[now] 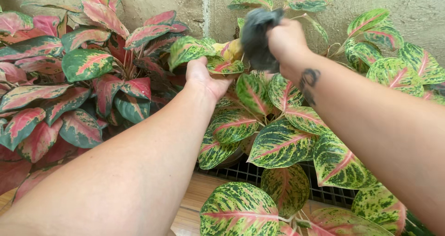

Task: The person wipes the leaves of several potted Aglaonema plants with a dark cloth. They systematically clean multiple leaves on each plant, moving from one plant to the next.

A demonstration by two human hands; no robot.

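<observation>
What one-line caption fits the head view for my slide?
Left hand supports a speckled green leaf while right hand holds a dark cloth above it.

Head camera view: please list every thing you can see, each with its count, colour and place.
Green plant: one, yellow-green speckled leaves with pink veins, centre and right.
Red plant: one, red-pink leaves with green edges, left.
Cloth: one, dark grey, top centre, over a leaf.
Wall: one, beige, rough, behind the plants.
Grate: one, dark, under the green plant.
Left hand: holds a small leaf from below.
Right hand: grips the cloth.
</observation>
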